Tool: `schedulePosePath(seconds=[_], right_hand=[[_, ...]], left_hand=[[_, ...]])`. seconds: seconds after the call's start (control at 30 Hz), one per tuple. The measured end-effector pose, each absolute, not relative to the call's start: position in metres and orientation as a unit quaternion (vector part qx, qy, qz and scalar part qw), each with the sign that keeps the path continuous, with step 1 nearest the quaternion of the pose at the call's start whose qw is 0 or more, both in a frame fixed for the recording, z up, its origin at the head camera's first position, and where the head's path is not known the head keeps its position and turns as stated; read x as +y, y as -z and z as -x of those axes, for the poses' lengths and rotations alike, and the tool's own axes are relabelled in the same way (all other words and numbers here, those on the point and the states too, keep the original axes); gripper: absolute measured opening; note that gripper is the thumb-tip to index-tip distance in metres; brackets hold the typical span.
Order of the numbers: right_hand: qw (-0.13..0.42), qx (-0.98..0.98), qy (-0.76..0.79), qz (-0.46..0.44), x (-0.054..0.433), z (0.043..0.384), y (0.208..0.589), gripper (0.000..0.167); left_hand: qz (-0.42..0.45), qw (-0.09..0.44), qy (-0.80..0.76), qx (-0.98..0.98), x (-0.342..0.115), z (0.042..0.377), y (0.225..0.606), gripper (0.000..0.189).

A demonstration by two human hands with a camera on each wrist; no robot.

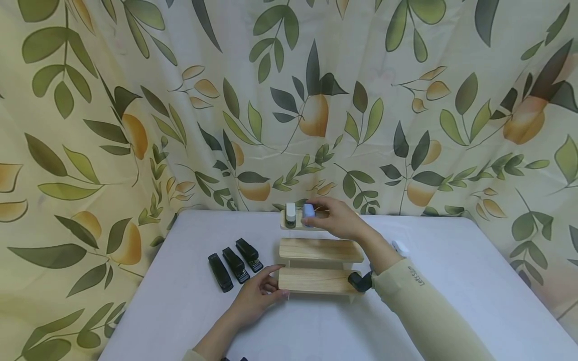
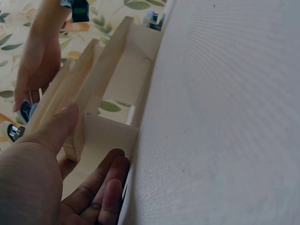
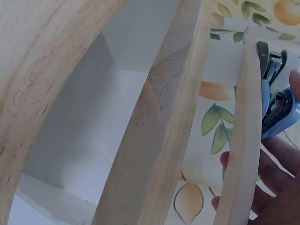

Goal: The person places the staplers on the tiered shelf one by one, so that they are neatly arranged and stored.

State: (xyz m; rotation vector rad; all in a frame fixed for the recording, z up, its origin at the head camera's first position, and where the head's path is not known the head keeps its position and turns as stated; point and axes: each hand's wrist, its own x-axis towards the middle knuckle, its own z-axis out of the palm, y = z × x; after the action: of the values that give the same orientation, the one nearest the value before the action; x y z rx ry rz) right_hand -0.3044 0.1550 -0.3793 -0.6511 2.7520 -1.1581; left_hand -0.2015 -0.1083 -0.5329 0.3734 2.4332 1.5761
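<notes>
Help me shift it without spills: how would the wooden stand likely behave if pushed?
The wooden stand likely feels stiff, given its thick boards. It would probably slide, not roll: no wheels show beneath it. A hard shove might topple the white stapler on its narrow top step.

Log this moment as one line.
Left hand: grips pale wooden three-tier rack, left end | Right hand: holds small blue stapler at top tier | White-and-black stapler: beside it
</notes>
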Motion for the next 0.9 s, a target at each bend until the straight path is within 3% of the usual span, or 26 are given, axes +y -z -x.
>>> schedulePosePath(seconds=[0.9], right_hand=[[0.009,0.9,0.385,0.205,0.179,0.299,0.385,0.073]], left_hand=[[-0.124,0.106,-0.534,0.83,-0.109,0.201,0.534,0.065]])
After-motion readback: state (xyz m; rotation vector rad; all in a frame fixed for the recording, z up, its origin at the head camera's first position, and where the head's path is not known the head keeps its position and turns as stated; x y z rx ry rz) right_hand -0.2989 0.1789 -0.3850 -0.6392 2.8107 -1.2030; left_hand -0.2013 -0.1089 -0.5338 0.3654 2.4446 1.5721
